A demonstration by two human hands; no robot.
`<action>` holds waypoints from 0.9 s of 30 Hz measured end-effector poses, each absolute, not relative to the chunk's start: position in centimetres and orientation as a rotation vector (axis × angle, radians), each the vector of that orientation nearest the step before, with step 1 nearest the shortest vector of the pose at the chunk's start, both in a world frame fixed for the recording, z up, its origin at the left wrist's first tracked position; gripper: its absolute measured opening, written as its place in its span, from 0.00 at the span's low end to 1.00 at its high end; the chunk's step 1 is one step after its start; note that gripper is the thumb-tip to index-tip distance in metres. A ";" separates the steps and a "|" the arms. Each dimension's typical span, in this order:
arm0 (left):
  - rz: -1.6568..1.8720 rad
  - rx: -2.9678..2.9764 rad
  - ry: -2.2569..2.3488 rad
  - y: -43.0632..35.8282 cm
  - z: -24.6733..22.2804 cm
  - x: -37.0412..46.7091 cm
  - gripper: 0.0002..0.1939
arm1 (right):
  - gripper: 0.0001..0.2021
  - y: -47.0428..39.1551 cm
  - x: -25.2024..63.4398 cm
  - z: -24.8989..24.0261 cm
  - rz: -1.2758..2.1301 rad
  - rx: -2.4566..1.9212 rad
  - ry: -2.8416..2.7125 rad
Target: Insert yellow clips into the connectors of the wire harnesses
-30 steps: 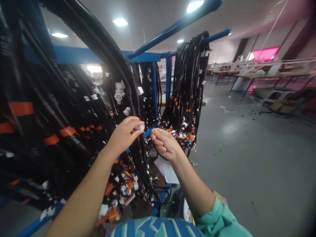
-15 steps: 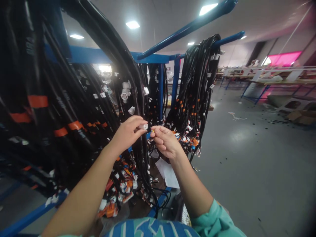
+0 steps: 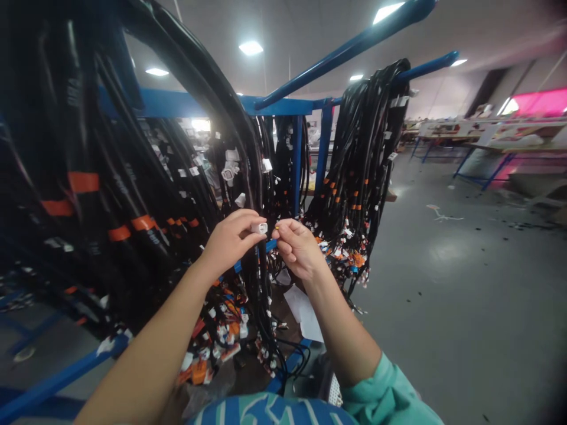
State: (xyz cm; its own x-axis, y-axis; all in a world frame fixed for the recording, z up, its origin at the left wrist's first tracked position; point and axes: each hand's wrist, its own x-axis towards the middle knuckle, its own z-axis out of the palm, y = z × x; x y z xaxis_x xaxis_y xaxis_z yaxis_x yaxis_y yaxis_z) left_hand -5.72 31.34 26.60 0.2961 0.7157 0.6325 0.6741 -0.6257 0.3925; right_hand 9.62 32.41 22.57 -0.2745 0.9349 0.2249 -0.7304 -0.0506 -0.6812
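Between the thumb and fingers of my left hand point(image 3: 230, 239) is a white plastic connector point(image 3: 261, 228), its open face turned to the right. My right hand point(image 3: 297, 245) is closed in a pinch on a tiny yellow piece point(image 3: 277, 228), too small to name more exactly. A short gap separates the piece from the connector. Right behind my hands hangs a thick black wire harness point(image 3: 248, 153) with white connectors point(image 3: 230, 171) along it.
Blue rack bars point(image 3: 345, 56) stick out above and ahead. More black harnesses point(image 3: 365, 136) with orange tape hang at the right, others at the left. Loose connector ends point(image 3: 221, 324) and white paper point(image 3: 305, 313) lie below. Work tables point(image 3: 509, 147) stand far right on the grey floor point(image 3: 443, 307).
The view has turned slightly left, so the surroundings sit further right. My right hand has risen a little, and the yellow piece now shows at its fingertips. My left hand still holds the connector.
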 end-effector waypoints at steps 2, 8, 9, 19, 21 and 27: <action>1.277 2.467 1.341 31.2 26.5 -5.6 0.09 | 0.13 32.4 9.3 22.8 1.607 -0.321 -0.846; 1.310 2.428 1.353 30.8 26.6 -5.2 0.09 | 0.13 32.2 8.4 23.6 1.562 -0.325 -0.876; 1.314 2.425 1.352 30.8 26.6 -5.1 0.09 | 0.13 32.2 8.3 23.6 1.571 -0.331 -0.875; 1.323 2.377 1.347 30.9 26.9 -4.7 0.10 | 0.21 31.9 7.9 23.7 1.472 -0.428 -0.936; 1.324 2.369 1.342 30.9 26.9 -4.6 0.10 | 0.21 31.9 7.8 23.6 1.404 -0.432 -0.966; 1.343 2.324 1.299 31.0 26.8 -4.6 0.10 | 0.19 32.1 7.5 23.3 1.244 -0.397 -0.975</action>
